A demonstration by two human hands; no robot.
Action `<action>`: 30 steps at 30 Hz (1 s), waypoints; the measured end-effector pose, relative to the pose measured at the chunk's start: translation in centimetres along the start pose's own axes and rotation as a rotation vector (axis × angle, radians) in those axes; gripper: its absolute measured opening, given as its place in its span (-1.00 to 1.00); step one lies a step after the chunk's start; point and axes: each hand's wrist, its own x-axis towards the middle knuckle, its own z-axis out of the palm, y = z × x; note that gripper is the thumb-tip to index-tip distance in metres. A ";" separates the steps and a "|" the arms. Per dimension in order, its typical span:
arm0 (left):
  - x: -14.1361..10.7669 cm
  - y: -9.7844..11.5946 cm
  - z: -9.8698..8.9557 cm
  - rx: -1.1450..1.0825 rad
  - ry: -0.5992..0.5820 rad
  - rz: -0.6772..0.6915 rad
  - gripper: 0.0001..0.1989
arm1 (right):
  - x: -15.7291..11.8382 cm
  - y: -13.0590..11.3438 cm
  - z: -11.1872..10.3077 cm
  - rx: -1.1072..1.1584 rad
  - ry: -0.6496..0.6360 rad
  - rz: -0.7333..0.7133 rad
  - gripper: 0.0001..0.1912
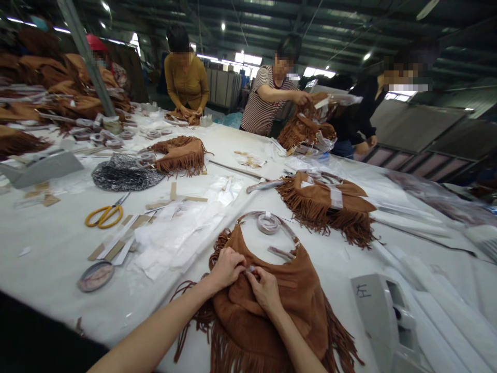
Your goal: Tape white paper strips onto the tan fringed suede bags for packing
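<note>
A brown fringed handbag [298, 295] lies flat on the white table before me, its wrapped handle [289, 230] curving away at the top. My left hand [230, 267] is closed at the bag's upper edge, fingertips pinched together. Close beside it, my right hand [264, 289] pinches at the same spot. A small pale bit shows between the fingertips of both hands, too small to name. A coiled, wrapped strap [267, 223] rests inside the handle's loop.
Left of the bag lie thin white sheets [166, 243], yellow-handled scissors [104, 216] and a round dish [95, 275]. A grey tape dispenser [382, 311] stands at right. Beyond are more fringed bags [326, 202] and a black-and-white cloth [126, 173]. Several people work across the table.
</note>
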 end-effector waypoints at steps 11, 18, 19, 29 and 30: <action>-0.2 -0.5 -1.3 0.028 -0.173 0.139 -0.64 | 0.5 -0.2 -0.6 0.082 -0.053 -0.089 -0.77; 0.2 -1.1 -0.6 -0.039 -0.137 0.103 -0.88 | 0.5 -0.7 -1.0 0.105 -0.074 -0.100 -0.76; 0.2 -1.2 -0.6 -0.037 -0.143 0.106 -0.89 | 0.4 -0.7 -1.1 0.103 -0.076 -0.101 -0.76; 0.2 -0.6 -0.5 0.116 -0.136 0.177 -0.88 | 0.6 -0.4 -1.2 0.008 -0.105 -0.120 -0.78; 0.1 -0.6 -0.4 0.111 -0.122 0.175 -0.88 | 0.6 -0.4 -1.3 -0.017 -0.118 -0.139 -0.79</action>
